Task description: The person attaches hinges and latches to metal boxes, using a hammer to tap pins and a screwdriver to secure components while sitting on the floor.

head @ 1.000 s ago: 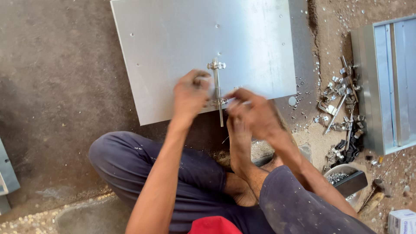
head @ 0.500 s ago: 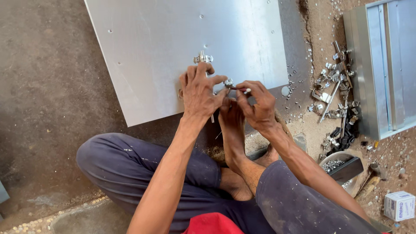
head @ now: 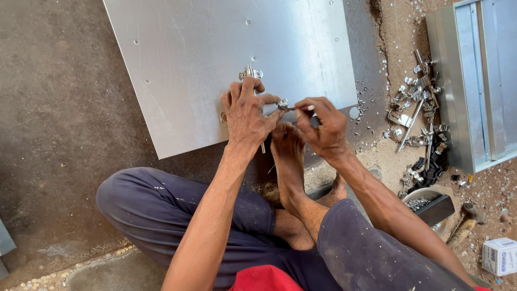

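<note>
Here, a large grey metal sheet (head: 215,59) is lying flat on the rough concrete floor (head: 59,108), filling the top middle of the view. To its right, a folded metal box section (head: 474,86) is resting, with a heap of small shiny fittings and rods (head: 417,116) scattered just beside it. Lower right, a round dish of screws (head: 425,205), a hammer (head: 464,226) and a small white carton (head: 498,256) are sitting on the ground. The person is sitting with a bare foot (head: 288,156) pressing on the sheet's near edge. The left hand (head: 246,116) is curling its fingers together over a slim metal latch (head: 250,73) mounted near that edge. The right hand (head: 323,126) is pinching a thin red-handled tool (head: 299,108), its tip touching a small fitting (head: 283,103) between both hands.
</note>
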